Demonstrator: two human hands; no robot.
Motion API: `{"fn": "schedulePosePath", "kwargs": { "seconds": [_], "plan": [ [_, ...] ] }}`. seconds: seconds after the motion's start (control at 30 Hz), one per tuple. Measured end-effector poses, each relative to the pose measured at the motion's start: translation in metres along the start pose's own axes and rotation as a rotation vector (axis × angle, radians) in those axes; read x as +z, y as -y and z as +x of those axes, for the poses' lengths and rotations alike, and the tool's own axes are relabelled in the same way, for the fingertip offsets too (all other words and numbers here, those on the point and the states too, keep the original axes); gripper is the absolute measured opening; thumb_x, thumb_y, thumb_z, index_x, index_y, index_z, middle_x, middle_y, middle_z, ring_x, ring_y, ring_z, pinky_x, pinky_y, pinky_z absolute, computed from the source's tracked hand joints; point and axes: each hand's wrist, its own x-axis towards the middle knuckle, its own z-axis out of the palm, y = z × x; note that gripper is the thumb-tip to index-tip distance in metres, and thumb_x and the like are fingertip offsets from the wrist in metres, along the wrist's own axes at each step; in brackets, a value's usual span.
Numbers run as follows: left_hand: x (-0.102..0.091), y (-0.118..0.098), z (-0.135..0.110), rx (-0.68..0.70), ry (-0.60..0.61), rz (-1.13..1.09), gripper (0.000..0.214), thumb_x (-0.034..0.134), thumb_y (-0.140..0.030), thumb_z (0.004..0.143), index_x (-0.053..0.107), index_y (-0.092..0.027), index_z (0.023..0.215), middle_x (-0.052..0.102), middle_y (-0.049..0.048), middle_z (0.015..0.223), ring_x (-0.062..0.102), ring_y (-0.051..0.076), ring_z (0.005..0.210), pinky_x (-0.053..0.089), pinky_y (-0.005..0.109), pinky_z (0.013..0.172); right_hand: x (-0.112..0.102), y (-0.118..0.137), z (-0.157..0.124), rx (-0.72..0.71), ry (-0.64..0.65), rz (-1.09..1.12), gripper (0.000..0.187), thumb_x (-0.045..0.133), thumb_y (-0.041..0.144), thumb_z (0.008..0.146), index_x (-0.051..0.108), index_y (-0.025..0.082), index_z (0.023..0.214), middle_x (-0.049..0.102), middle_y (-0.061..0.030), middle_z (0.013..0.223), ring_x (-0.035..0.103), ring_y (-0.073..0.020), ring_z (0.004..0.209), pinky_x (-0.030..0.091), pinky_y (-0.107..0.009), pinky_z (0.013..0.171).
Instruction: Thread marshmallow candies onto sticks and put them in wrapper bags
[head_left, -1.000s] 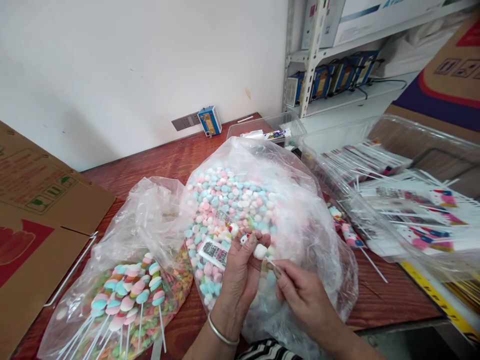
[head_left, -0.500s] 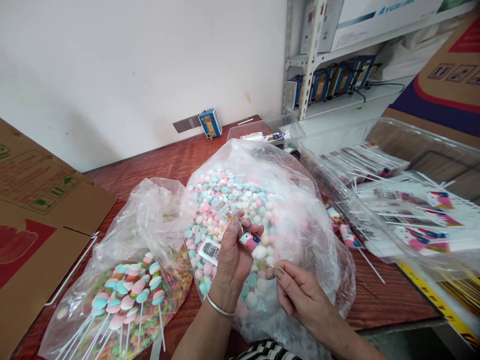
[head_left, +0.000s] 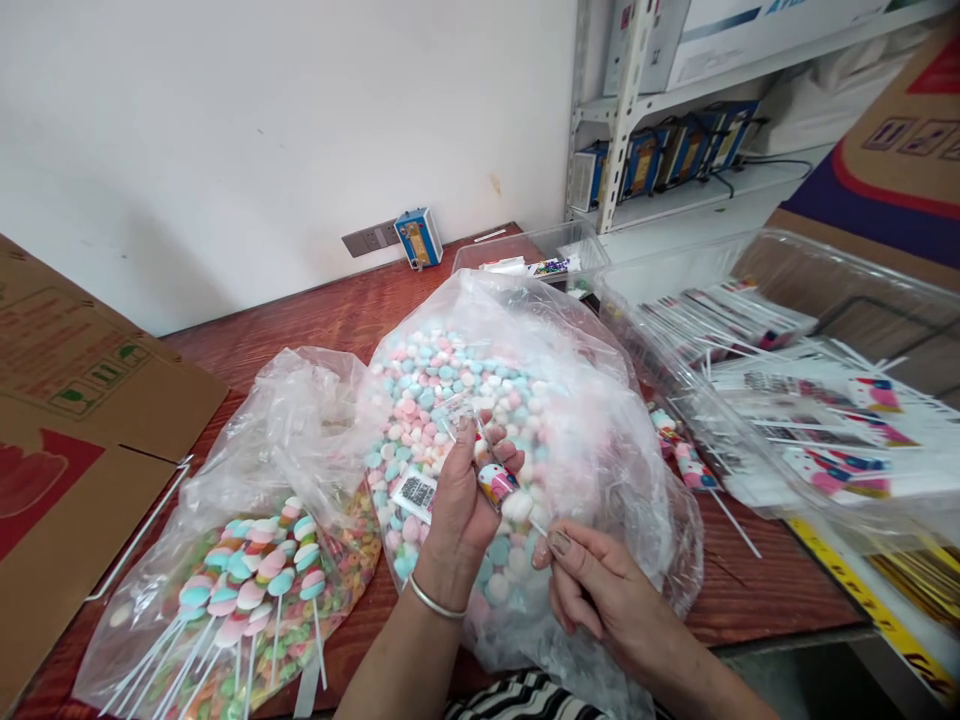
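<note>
Left hand [head_left: 463, 498] is curled round a printed wrapper [head_left: 496, 482], right hand [head_left: 600, 580]'s got fingertips pinched on a white stick [head_left: 537, 526], white marshmallow [head_left: 517, 504] between them, all over the big plastic bag [head_left: 592, 420].

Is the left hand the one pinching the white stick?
No, the right hand pinches the white stick between thumb and finger, while the left hand holds the printed wrapper.
</note>
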Motion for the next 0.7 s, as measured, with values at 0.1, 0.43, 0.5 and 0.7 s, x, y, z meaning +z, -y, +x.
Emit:
{"fn": "schedulePosePath", "kwargs": {
  "seconds": [0.1,0.43,0.5,0.7],
  "plan": [
    [0.003,-0.001,-0.002,-0.117,-0.063,-0.009,0.016,0.063,-0.029,0.088,0.060,-0.014,0.093,0.058,-0.0003,0.072,0.058,0.008,0.054,0.054,0.022,0.059,0.001,0.000,-0.002,-0.022,-0.029,-0.119,0.038,0.043,0.053,0.097,0.058,0.018,0.091,0.040,0.0100,0.040,0.029,-0.0088,0.038,0.025,-0.022,0.043],
    [-0.009,0.035,-0.011,0.082,0.000,0.101,0.025,0.067,-0.037,0.084,0.063,-0.015,0.098,0.059,-0.0004,0.070,0.063,0.012,0.065,0.054,0.027,0.068,0.004,0.004,0.003,-0.149,-0.138,-0.392,0.038,0.034,0.049,0.100,0.052,0.021,0.083,0.040,0.0089,0.045,0.034,-0.0102,0.040,0.028,-0.022,0.043],
    [-0.009,0.026,-0.007,0.078,-0.032,0.067,0.026,0.070,-0.034,0.082,0.063,-0.016,0.099,0.062,0.0000,0.075,0.064,0.013,0.068,0.055,0.030,0.073,0.001,0.003,0.001,-0.138,-0.110,-0.447,0.037,0.031,0.045,0.102,0.056,0.020,0.091,0.040,0.0090,0.044,0.036,-0.0107,0.038,0.029,-0.022,0.042],
    [-0.004,0.020,-0.004,0.136,-0.002,0.052,0.019,0.073,-0.024,0.079,0.063,-0.016,0.093,0.055,-0.0039,0.069,0.056,0.007,0.059,0.054,0.026,0.070,-0.008,-0.003,0.003,-0.689,-0.391,-1.122,0.021,0.050,0.025,0.096,0.062,0.015,0.111,0.069,-0.0053,0.072,0.059,-0.0168,0.057,0.040,-0.028,0.056]
  ]
}}
